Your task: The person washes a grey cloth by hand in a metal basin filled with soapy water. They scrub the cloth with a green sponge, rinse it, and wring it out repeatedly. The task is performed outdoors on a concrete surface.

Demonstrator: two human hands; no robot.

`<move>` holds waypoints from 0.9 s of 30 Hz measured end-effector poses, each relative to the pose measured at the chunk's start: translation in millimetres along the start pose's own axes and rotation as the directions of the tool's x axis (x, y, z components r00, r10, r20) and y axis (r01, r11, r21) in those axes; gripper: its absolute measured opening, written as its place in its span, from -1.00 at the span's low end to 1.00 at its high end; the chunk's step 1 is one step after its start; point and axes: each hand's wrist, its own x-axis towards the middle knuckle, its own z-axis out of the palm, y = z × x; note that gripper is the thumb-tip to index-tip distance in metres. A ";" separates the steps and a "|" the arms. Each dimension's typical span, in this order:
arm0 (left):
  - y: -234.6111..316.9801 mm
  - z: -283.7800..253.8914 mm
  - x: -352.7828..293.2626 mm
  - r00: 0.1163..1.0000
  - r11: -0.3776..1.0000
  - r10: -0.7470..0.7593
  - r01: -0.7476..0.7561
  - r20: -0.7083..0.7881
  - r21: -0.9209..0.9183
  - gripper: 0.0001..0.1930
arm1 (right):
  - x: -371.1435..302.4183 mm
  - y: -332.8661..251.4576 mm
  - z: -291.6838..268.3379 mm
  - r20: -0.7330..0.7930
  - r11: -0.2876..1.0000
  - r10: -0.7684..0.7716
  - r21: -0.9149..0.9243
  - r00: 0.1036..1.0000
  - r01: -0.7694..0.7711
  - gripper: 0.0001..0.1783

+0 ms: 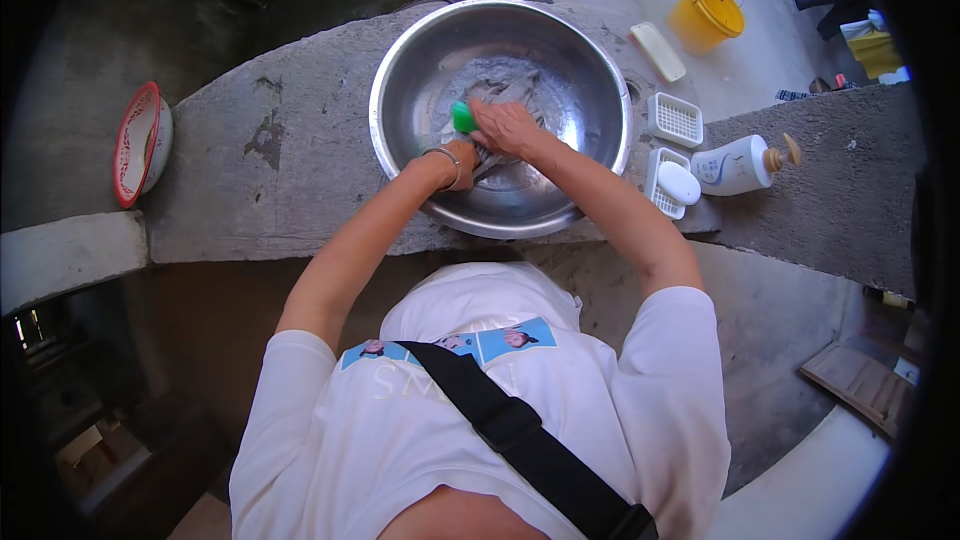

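Basin on the far left: a red-rimmed basin [140,143] sits tipped on its side past the left end of the concrete slab [270,170], well apart from the hands.
Slab: grey, rough and stained, it carries the steel bowl and the small things to the right of it.
Steel bowl: the big round bowl [598,90] rests on the middle of the slab, its near rim at the slab's front edge; grey cloth [505,80] lies wet in its bottom.
Left hand: the left hand [462,160], with a bangle at the wrist, is down inside the bowl, fingers curled and pressed onto the cloth; whether it pinches a fold cannot be told.
Brush: a green brush [462,117] shows just above the left hand, on the cloth, touching the right hand's fingers.
Right hand: the right hand [508,127] is closed around the brush, knuckles up, just beside the left hand.
Soap trays: two white slotted trays [676,120] stand just right of the bowl; the nearer one holds a white bar of soap [680,183].
Bottle: a white pump bottle [738,165] lies on its side just beside the soap.
Bucket: a yellow bucket [706,15] stands on the floor beyond the slab.
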 end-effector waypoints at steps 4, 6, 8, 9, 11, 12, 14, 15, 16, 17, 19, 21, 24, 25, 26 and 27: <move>2.5 -11.2 -11.9 0.999 0.998 -0.014 0.011 -0.051 -0.058 -0.70 | 9.9 25.0 -5.1 -0.100 0.982 0.176 -0.047 0.979 -0.181 -0.53; -8.6 2.4 -8.8 0.987 0.990 0.015 -0.038 -0.162 -0.136 -0.68 | 7.6 40.4 -18.4 -0.164 0.929 0.370 0.049 0.915 -0.367 -0.54; -13.0 1.4 -4.1 0.964 0.984 -0.009 -0.040 -0.267 -0.175 -0.67 | 1.5 56.2 -30.6 -0.171 0.862 0.482 0.266 0.859 -0.431 -0.55; -13.2 -2.6 -0.3 0.950 0.983 -0.044 -0.014 -0.310 -0.182 -0.67 | -4.1 63.8 -34.0 -0.146 0.811 0.500 0.424 0.854 -0.403 -0.56; -10.6 -15.4 6.2 0.927 0.976 -0.082 0.000 -0.366 -0.217 -0.67 | -17.3 61.4 -45.4 -0.192 0.760 0.492 0.570 0.849 -0.312 -0.61; -14.0 -24.5 13.7 0.884 0.975 -0.023 -0.084 -0.467 -0.206 -0.68 | -24.8 56.1 -56.6 -0.147 0.694 0.492 0.661 0.858 -0.285 -0.63; -2.8 -70.3 10.2 0.835 0.943 -0.013 -0.172 -0.550 -0.285 -0.68 | -38.1 44.3 -79.2 -0.059 0.532 0.471 0.815 0.880 -0.230 -0.65; -14.2 -83.7 26.5 0.789 0.909 0.005 -0.261 -0.615 -0.327 -0.69 | -39.5 43.1 -84.3 -0.110 0.510 0.470 0.844 0.876 -0.168 -0.67; -15.1 -105.7 30.8 0.742 0.857 0.076 -0.389 -0.666 -0.337 -0.69 | -42.6 40.6 -90.4 -0.151 0.486 0.482 0.866 0.863 -0.120 -0.66; -2.8 -133.9 19.8 0.727 0.836 0.123 -0.443 -0.675 -0.324 -0.69 | -47.8 37.3 -98.5 -0.192 0.459 0.503 0.886 0.843 -0.072 -0.66; 6.2 -176.7 7.2 0.615 0.850 0.221 -0.502 -0.757 -0.158 -0.70 | -53.7 34.9 -114.4 -0.254 0.463 0.505 0.886 0.825 -0.011 -0.61; 22.6 -209.0 -16.1 0.546 0.825 0.273 -0.557 -0.792 -0.100 -0.76 | -56.8 42.5 -123.7 -0.282 0.457 0.502 0.889 0.818 0.027 -0.60; 61.9 -241.7 -63.8 0.547 0.662 0.275 -0.704 -0.791 -0.257 -0.81 | -64.6 52.6 -134.7 -0.341 0.492 0.510 0.868 0.790 0.058 -0.57; 73.0 -239.2 -82.0 0.546 0.588 0.265 -0.745 -0.794 -0.316 -0.82 | -66.7 59.3 -136.6 -0.360 0.510 0.516 0.858 0.777 0.058 -0.57; 75.9 -229.5 -90.7 0.523 0.617 0.299 -0.744 -0.798 -0.257 -0.81 | -67.9 62.7 -137.7 -0.376 0.527 0.522 0.848 0.766 0.057 -0.56; 76.9 -219.5 -98.1 0.501 0.642 0.333 -0.741 -0.799 -0.197 -0.79 | -69.7 62.6 -139.9 -0.378 0.507 0.526 0.859 0.762 0.076 -0.56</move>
